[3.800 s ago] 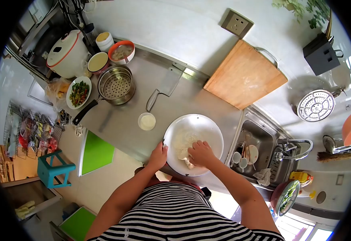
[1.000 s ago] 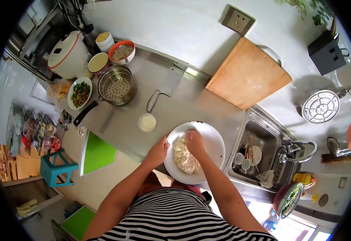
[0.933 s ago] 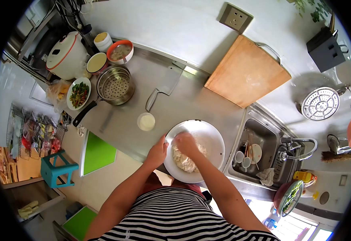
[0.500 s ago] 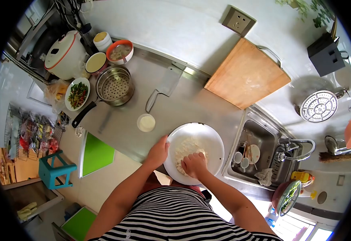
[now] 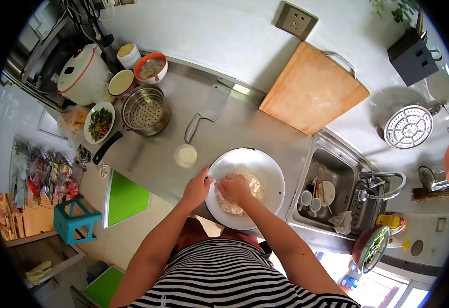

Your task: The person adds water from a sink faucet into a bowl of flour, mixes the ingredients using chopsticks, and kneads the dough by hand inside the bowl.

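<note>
A white enamel basin [image 5: 276,177] with dark chips on its rim stands at the counter's front edge. Crumbly, floury dough [image 5: 256,189] lies inside it. My left hand [image 5: 197,189] is closed on the basin's left rim. Inside the basin, my right hand [image 5: 235,189] has its fingers bent into the left part of the dough, close to the left hand; the fingertips are partly hidden. Just left of the basin is a small round cup [image 5: 186,155] with pale contents. Behind the cup a cleaver [image 5: 209,109] lies flat on the counter.
A steamer pot [image 5: 145,110], a plate of cooked greens [image 5: 99,123] and bowls stand at the left. A wooden cutting board [image 5: 314,90] leans on the wall. On the right, the sink [image 5: 332,159] holds cups and chopsticks beneath a faucet [image 5: 384,185].
My right hand has moved left and slightly up within the basin, toward its left wall. More of the dough shows to its right. My left hand remains on the rim.
</note>
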